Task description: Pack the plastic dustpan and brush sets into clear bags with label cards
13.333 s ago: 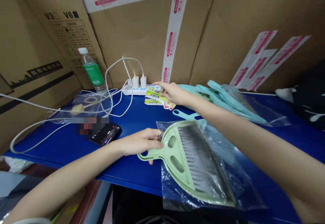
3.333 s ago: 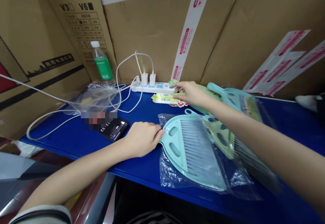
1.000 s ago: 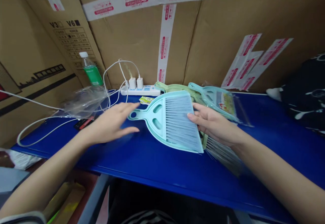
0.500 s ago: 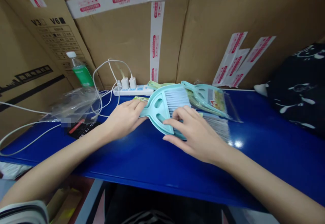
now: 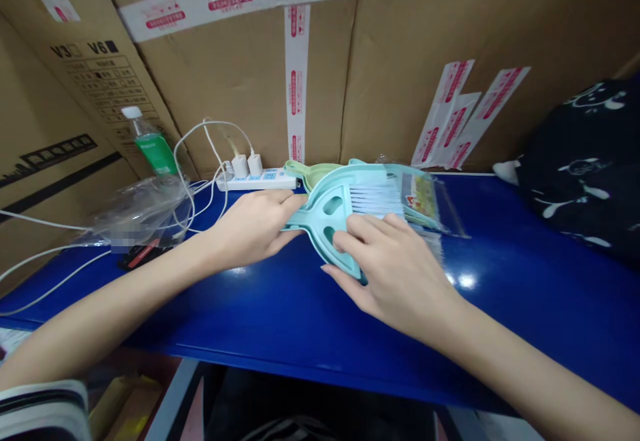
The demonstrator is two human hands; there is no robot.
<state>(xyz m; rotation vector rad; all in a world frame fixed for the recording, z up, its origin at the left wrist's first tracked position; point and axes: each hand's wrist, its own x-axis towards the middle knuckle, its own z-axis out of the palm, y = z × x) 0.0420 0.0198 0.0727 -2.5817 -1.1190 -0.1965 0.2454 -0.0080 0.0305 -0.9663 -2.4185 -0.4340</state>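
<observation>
My left hand (image 5: 257, 227) is closed around the handle of a light-blue dustpan (image 5: 325, 254). In its pan lies a matching hand brush (image 5: 341, 209) with two oval holes and pale bristles pointing right. My right hand (image 5: 400, 274) pinches the near edge of the pan and brush, its thumb below and fingers curled on top, covering part of the bristles. Behind them are a green dustpan (image 5: 320, 173) and another light-blue set in a clear wrapper (image 5: 440, 204) with a picture label. Grey bristles show partly beyond my right hand.
The blue table (image 5: 280, 321) stands against cardboard boxes (image 5: 230, 81). At the back left are a power strip (image 5: 270, 179) with white cables, a green-labelled bottle (image 5: 155, 151), a crumpled plastic bag (image 5: 135, 207) and a dark device (image 5: 145, 254). Dark patterned fabric (image 5: 580, 167) is at right.
Both hands have shifted the dustpan and brush slightly to the right, covering more of the wrapped set behind. My right fingers have closed further onto the near edge. The view has also shifted a little.
</observation>
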